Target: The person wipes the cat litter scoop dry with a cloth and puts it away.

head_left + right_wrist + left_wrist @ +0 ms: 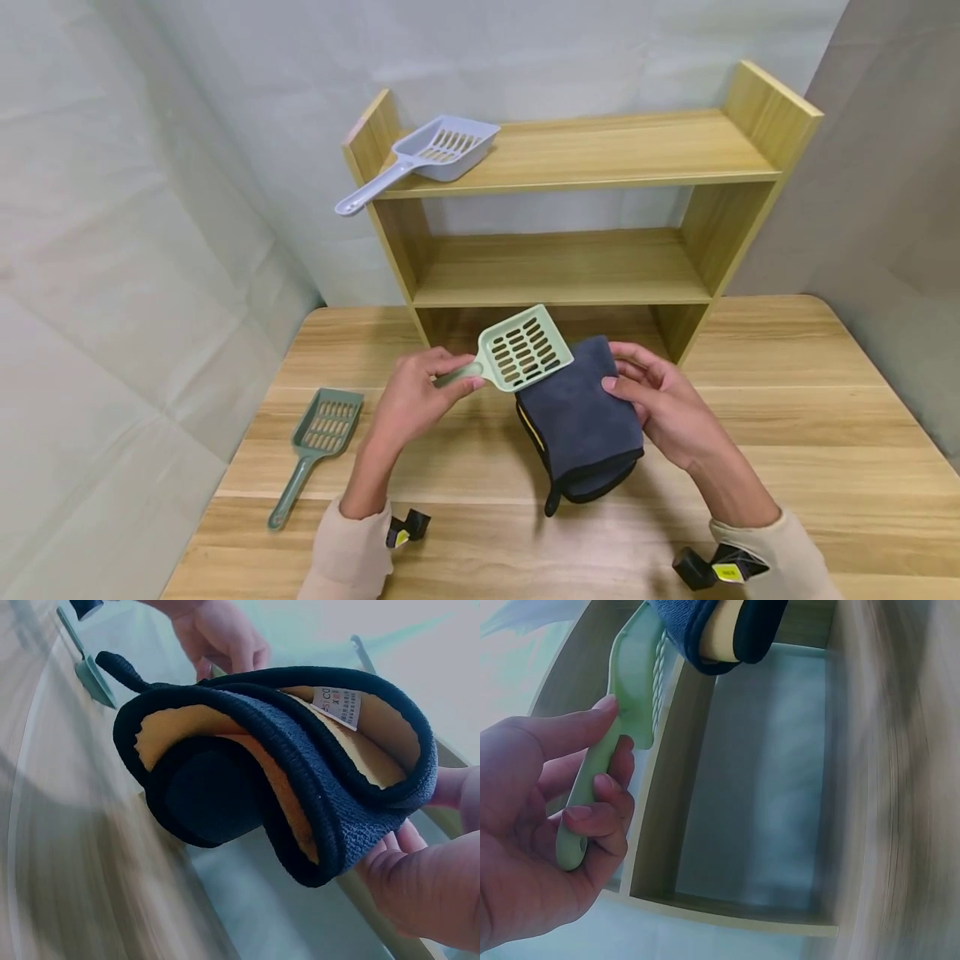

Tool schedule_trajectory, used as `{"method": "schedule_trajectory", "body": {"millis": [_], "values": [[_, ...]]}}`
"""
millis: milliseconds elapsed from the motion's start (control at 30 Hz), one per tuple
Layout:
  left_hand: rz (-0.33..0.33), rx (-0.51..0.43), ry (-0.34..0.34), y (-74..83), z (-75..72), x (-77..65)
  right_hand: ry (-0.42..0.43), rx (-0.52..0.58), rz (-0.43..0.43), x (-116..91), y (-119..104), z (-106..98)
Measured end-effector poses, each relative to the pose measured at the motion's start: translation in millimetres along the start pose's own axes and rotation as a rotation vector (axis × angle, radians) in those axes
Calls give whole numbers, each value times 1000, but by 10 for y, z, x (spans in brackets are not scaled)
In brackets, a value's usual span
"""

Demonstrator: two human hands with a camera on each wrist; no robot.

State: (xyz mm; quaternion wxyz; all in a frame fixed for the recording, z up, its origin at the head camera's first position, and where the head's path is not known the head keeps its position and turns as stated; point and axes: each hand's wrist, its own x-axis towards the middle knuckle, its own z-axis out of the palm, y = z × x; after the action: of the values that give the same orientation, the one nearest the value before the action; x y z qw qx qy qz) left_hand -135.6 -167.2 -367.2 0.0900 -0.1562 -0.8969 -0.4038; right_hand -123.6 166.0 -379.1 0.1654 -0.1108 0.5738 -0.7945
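Note:
My left hand pinches the handle of a light green slotted litter scoop, its head tipped up and overlapping a folded cloth. In the left wrist view, fingers and thumb wrap the scoop's handle. That cloth, a dark grey-blue towel with black edging and a hanging loop, is held at its right side by my right hand, thumb on top. Yellow inner layers and a white label show between the folds of the towel in the right wrist view.
A wooden shelf unit stands at the back of the table. On its top board, at the left, lies a lavender scoop, handle jutting past the front edge. A dark green scoop lies on the table's left side.

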Motion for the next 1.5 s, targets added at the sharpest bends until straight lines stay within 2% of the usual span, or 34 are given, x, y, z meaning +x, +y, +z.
{"method": "schedule_trajectory", "body": {"millis": [267, 467, 733, 1067, 1500], "values": [[-21, 38, -7, 20, -60, -91, -27, 24, -30, -56, -26, -115], [-57, 79, -4, 98, -153, -180, -40, 16, 6, -83, -31, -162], [-52, 134, 40, 230, -280, -276, -63, 16, 16, -113, -8, -209], [-45, 170, 62, 503, -455, -273, -52, -24, 50, -158, -7, -243], [8, 210, 70, 792, -676, -160, -87, -21, 37, -184, 12, -249]]}}
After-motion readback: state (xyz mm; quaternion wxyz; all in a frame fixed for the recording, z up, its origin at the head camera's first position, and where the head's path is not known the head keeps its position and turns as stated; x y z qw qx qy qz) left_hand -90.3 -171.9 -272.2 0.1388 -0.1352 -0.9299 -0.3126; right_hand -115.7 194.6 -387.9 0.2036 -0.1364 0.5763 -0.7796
